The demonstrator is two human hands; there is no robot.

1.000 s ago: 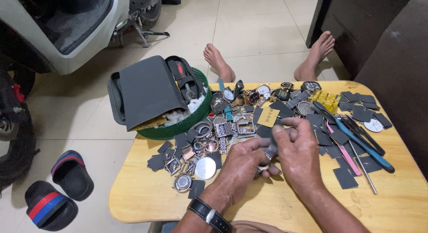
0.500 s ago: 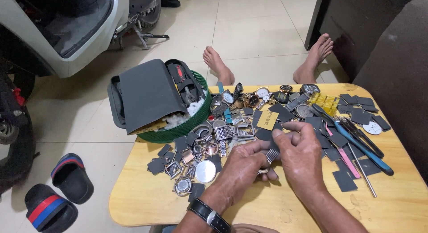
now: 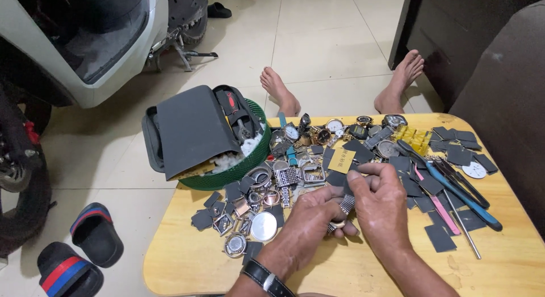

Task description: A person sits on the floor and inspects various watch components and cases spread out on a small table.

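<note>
**Two hands on a metal watch band above the cluttered desk**

The left hand (image 3: 309, 220) and right hand (image 3: 381, 205) meet over the middle of the wooden desk (image 3: 187, 266), both curled shut around a silvery metal watch band (image 3: 345, 205). It looks light, jointed and floppy, rather slick; best gripped by the link edges, near the end. Just beyond lies a yellow square label (image 3: 342, 159) among dark flat squares and watch cases (image 3: 295, 175). Further left, a green basket (image 3: 235, 171) holds a grey pouch (image 3: 193, 129). Blue-handled pliers (image 3: 462, 195) lie on the right.
</note>
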